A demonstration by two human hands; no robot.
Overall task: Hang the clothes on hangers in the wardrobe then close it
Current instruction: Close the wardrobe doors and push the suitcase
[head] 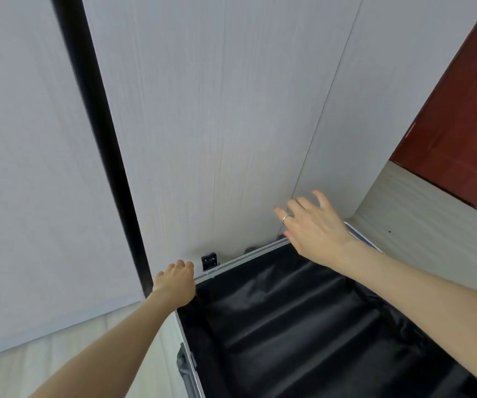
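White wardrobe doors (202, 124) fill the view ahead, with a dark vertical gap (99, 139) between two panels on the left. An open suitcase (245, 258) with a silver rim and black lining lies on the floor against the doors. My left hand (175, 282) has its fingers curled at the suitcase's far left corner, by the rim. My right hand (314, 225) hovers with fingers spread over the far right corner, close to the door seam. No clothes or hangers are in view.
A dark red door (461, 124) stands at the right above a pale wood-look floor (421, 234). A black suitcase wheel (210, 261) pokes up beyond the rim. Another strip of the same flooring shows at the lower left.
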